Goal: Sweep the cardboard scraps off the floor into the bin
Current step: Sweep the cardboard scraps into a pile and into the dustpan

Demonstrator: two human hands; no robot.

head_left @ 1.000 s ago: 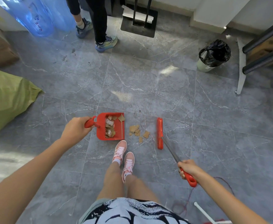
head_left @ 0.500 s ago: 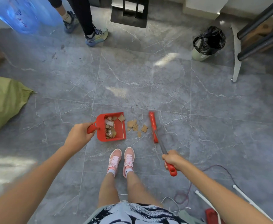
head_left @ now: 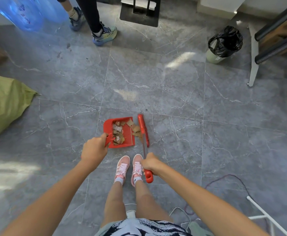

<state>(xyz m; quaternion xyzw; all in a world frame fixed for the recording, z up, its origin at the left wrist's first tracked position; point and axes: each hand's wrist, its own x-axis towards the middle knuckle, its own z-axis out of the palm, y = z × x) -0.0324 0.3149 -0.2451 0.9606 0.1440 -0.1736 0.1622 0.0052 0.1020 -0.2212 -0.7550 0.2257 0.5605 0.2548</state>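
Observation:
A red dustpan (head_left: 128, 134) rests on the grey floor just ahead of my pink shoes, with several brown cardboard scraps (head_left: 117, 132) inside it. My left hand (head_left: 93, 148) grips its handle. My right hand (head_left: 150, 163) holds the red-handled broom (head_left: 142, 127), whose red head lies right against the pan's open right edge. A few cardboard scraps (head_left: 136, 129) sit squeezed between the broom head and the pan's lip. The bin (head_left: 224, 44), pale with a black liner, stands far off at the upper right.
Another person's legs and sneakers (head_left: 104, 34) stand at the top. A green sack (head_left: 5, 104) lies left, a blue water jug (head_left: 27, 12) top left. A white frame leg (head_left: 253, 65) and black bars are beside the bin. Cables (head_left: 231, 181) trail at the lower right.
The broom head has swept leftward from a gap away to the dustpan's edge, pushing the loose scraps against and into the pan. My right hand has moved left, over my shoes.

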